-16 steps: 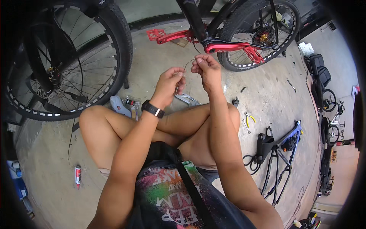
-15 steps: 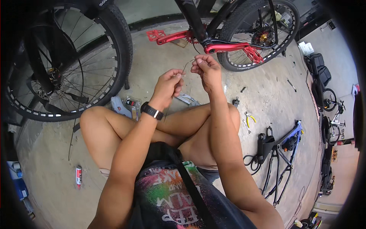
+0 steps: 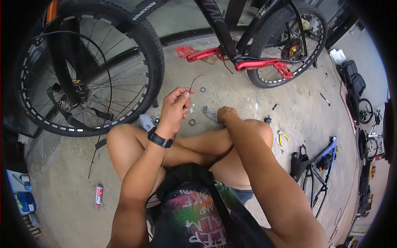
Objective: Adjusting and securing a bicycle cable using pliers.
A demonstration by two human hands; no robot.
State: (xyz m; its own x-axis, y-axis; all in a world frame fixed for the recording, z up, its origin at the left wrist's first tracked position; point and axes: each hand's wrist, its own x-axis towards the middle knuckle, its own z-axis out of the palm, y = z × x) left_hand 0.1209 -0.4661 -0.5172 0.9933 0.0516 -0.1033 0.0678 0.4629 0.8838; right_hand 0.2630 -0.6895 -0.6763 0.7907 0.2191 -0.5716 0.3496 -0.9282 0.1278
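In my left hand (image 3: 177, 108), thumb and fingers pinch a thin bare cable (image 3: 193, 85). Its bent tip points up and to the right, and the rest trails down past my wrist toward my lap. My right hand (image 3: 228, 115) is low over the floor in front of my shins, its fingers curled at one end of a grey metal hand tool (image 3: 210, 113). The fingertips are partly hidden, and the tool lies at floor level. Two small dark rings, one ring (image 3: 202, 89) farther off and another ring (image 3: 192, 122) nearer, lie close by.
A black bicycle (image 3: 225, 35) with red cranks stands ahead, its front wheel (image 3: 93, 74) at left. Yellow-handled pliers (image 3: 283, 136) and a blue-black bike frame (image 3: 320, 165) lie at right. A red-and-white tube (image 3: 99, 196) rests at left.
My right hand has left the cable and dropped to the grey tool on the floor. My left hand keeps the cable, its bent end now free. The whole view has shifted slightly.
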